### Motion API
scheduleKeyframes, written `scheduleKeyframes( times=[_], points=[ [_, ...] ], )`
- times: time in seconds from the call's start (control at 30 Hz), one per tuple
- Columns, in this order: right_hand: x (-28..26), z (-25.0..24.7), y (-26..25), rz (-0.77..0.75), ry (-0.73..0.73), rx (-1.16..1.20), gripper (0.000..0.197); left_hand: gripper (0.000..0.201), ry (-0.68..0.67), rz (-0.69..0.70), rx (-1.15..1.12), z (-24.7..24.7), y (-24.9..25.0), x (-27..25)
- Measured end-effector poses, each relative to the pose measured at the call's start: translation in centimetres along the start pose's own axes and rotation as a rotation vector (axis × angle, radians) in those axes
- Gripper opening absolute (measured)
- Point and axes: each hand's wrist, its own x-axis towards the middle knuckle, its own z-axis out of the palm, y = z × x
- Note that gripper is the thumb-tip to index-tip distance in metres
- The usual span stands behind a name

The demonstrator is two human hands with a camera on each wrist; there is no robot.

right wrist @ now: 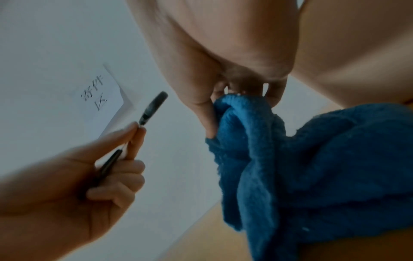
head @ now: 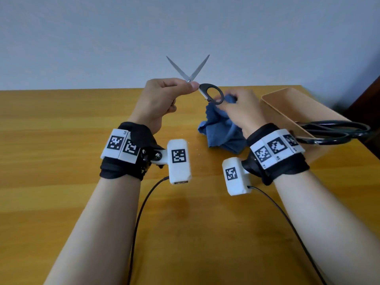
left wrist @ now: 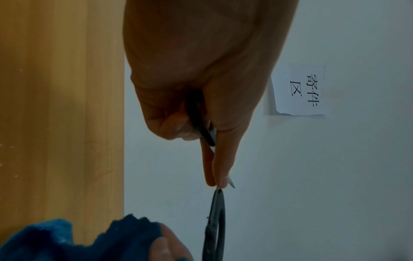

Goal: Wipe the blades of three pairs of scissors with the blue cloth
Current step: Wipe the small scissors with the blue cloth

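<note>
My left hand [head: 164,93] holds a small pair of scissors [head: 189,70] raised above the table, blades spread in a V and pointing up. Thumb and forefinger pinch it near the pivot, and one black handle loop [head: 212,95] sticks out to the right. The other handle [left wrist: 197,116] lies inside the left palm. My right hand [head: 240,108] grips the crumpled blue cloth [head: 222,128] just right of the scissors, and the cloth hangs down to the table. In the right wrist view the cloth [right wrist: 301,159] is bunched between the right fingers, apart from the blades.
A tan tray [head: 287,108] stands at the right of the wooden table [head: 61,130], with a large black-handled pair of scissors [head: 333,130] lying over its near rim. A paper note [left wrist: 299,88] hangs on the wall behind. Camera cables [head: 141,212] trail towards me.
</note>
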Motion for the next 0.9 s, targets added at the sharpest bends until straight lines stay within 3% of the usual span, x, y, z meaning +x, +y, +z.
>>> scheduleKeyframes(
  times=[0.13,0.4,0.67,0.9],
  points=[
    [0.6,-0.3,-0.9,-0.031,0.082,0.274,0.010,0.016,0.010,0.017,0.023,-0.7,0.2,0.1],
    [-0.2,0.4,-3.6,0.088,-0.113,0.846,0.008,0.015,0.000,0.003,0.088,-1.9,0.8,0.0],
    [0.3,0.4,-4.0,0.119,-0.180,0.875,0.006,0.013,-0.082,0.004,0.130,-3.1,1.3,0.1],
    [0.5,-1.4,-3.7,0.102,-0.204,0.830,0.031,0.015,-0.117,0.001,0.111,-2.9,1.4,0.1]
  ],
)
